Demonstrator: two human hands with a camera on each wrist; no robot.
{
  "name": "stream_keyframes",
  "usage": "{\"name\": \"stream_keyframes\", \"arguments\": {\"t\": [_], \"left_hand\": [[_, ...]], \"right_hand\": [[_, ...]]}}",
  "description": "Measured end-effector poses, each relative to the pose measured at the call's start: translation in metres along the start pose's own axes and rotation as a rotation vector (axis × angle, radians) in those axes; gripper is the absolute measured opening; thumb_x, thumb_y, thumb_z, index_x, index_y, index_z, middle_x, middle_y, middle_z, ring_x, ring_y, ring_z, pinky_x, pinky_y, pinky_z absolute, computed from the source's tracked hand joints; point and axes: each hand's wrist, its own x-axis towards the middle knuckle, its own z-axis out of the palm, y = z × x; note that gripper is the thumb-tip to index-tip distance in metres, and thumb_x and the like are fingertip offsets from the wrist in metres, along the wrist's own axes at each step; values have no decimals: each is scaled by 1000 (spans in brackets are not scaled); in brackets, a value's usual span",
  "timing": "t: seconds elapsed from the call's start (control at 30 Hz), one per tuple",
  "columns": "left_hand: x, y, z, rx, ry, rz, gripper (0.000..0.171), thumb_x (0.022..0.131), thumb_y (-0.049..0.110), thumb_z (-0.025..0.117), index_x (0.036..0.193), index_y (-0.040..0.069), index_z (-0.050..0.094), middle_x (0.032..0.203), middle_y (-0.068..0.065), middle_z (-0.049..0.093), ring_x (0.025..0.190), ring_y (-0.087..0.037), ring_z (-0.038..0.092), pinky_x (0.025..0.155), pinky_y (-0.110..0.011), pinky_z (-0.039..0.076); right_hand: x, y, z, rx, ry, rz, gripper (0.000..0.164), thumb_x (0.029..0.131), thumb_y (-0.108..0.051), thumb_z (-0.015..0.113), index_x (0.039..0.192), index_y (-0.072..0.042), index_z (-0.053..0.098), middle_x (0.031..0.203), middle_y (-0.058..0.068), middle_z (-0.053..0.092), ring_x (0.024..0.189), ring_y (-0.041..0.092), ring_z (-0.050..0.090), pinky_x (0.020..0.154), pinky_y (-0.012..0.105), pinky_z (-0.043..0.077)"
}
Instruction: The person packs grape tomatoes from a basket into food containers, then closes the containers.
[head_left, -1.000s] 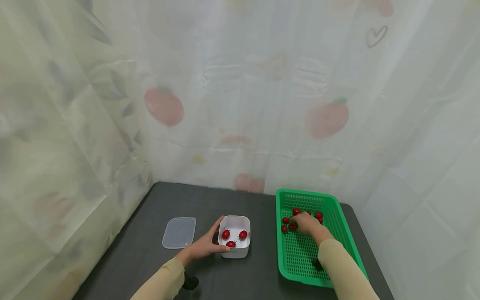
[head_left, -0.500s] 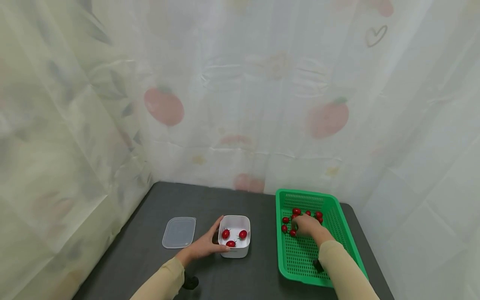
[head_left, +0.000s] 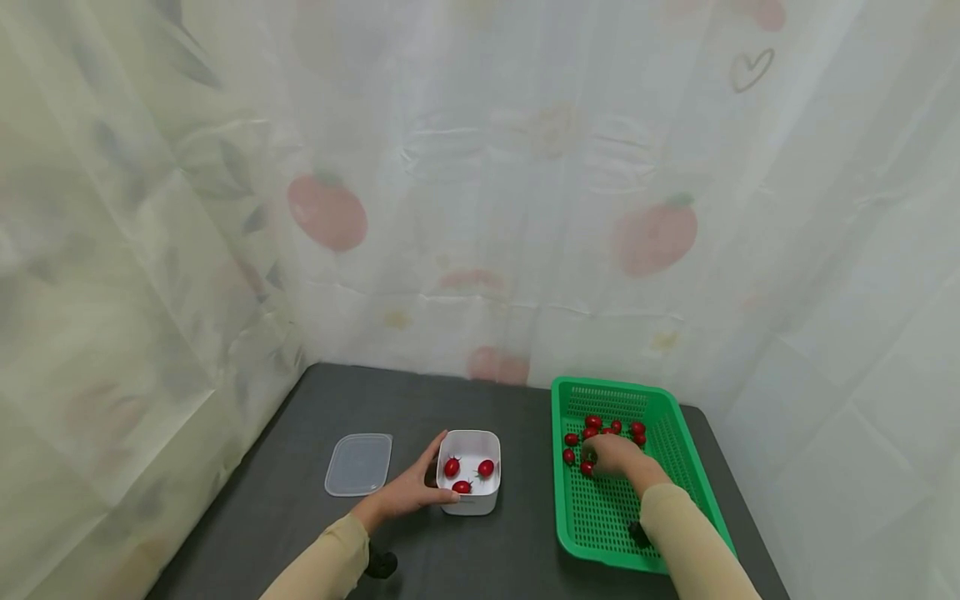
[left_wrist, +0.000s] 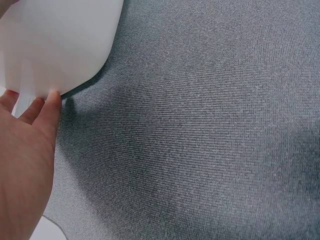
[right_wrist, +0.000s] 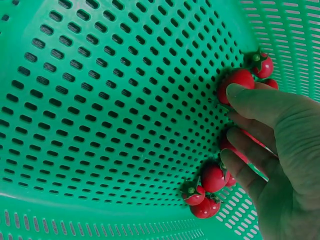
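Observation:
My left hand (head_left: 405, 492) grips the left side of a small white plastic container (head_left: 487, 502), thumb at its near side and fingers toward the back. Its fingertips (left_wrist: 53, 95) press the smooth wall in the left wrist view. Three cherry tomatoes lie inside, one of them a tomato (head_left: 486, 468) at the right. My right hand (head_left: 618, 458) reaches into a green perforated basket (head_left: 561, 508). In the right wrist view the thumb and a partly hidden forefinger pinch a cherry tomato (right_wrist: 236, 80); the other fingers are bent loosely near several more tomatoes (right_wrist: 214, 177).
A translucent lid (head_left: 358, 465) lies flat on the dark grey table (head_left: 420, 400), left of the container. Fruit-printed curtains (head_left: 480, 208) hang behind and at both sides. The basket's raised walls surround the right hand.
My right hand has shifted slightly right within the basket, and a tomato by its fingertips has moved toward me, uncovering others behind. The left hand and container stay in place.

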Motion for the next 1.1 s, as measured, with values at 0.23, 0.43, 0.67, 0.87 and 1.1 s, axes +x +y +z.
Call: {"name": "stream_keyframes", "arguments": {"t": [0.23,0.43,0.67,0.87,1.1], "left_hand": [[0,0,0,1,-1,-2,114,87,29,82,166,24,0,168,-15,13,150,-40,20,115,-62,26],[0,2,0,12,-1,2,114,87,30,82,166,23,0,168,-15,13,150,-40,22,115,-61,27],[0,2,0,14,-3,-6,115,86,32,83,166,25,-1,168,-14,13,149,-39,23,115,-61,27],[0,2,0,0,2,0,115,86,31,83,166,23,0,168,-14,12,149,-40,24,115,-61,28],[-1,2,1,-1,8,-3,115,86,31,83,166,24,0,168,-17,12,147,-41,26,114,-61,31]], "right_hand": [[-3,-2,1,15,0,-10,27,89,4,74,111,-11,74,108,5,70,93,26,64,80,50,54],[-2,1,3,12,-5,-13,27,89,1,74,113,-12,74,108,4,69,93,26,64,80,50,53],[-5,5,0,47,42,-81,25,89,2,74,111,-10,74,104,4,69,89,22,63,78,46,53],[-11,8,-10,114,75,-117,27,90,5,70,114,-6,72,106,5,69,93,23,63,79,46,53],[-12,11,-17,110,103,-160,23,92,2,69,111,-9,70,105,0,66,90,18,59,76,43,52]]}}
